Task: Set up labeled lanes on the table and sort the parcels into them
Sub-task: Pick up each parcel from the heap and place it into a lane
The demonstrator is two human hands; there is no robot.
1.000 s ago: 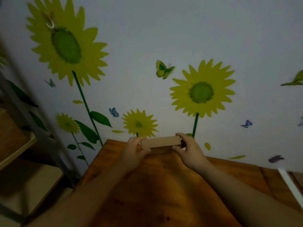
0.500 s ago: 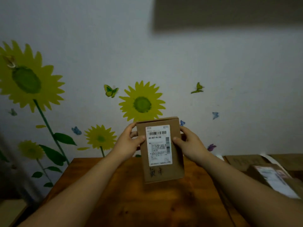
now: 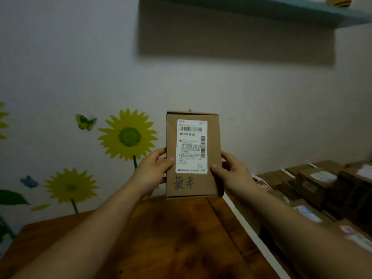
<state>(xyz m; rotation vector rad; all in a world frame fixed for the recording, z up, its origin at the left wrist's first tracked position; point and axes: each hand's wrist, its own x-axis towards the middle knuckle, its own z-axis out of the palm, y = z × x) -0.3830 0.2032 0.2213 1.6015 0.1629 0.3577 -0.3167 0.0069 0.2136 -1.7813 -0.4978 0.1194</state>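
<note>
Wall (image 3: 80, 67) behind both hands, pale, with sunflower decals (image 3: 128, 135) past the left hand. A teal shelf (image 3: 302, 11) sits high above the right hand, cut off by the frame edge.

Worktop (image 3: 171, 238) below the hands and forearms, dark reddish wood. A white strip (image 3: 247, 228) runs along it under the right forearm; can't tell if it is tape or an edge.

Stack of other parcels (image 3: 322, 188) to the right of the right hand, brown boxes with pale labels, all blurred, count unclear, partly cut off at the right.

Held parcel (image 3: 212, 141) between the two hands, raised clear of the worktop, upright, broad face to the camera. It is a flat brown cardboard box, taller than wide, with a fold line along the top.

Left hand (image 3: 153, 170) grips its left edge, thumb on the front, fingers wrapped behind and hidden. Right hand (image 3: 231, 172) grips the right edge the same way, fingers hidden too.

White shipping label (image 3: 191, 146) sits on the upper front, between the thumbs: barcode on top, a bold code line, small print unreadable. Dark handwritten characters (image 3: 183, 183) lie below the label, just under thumb level, not legible. Back of the parcel is hidden.
</note>
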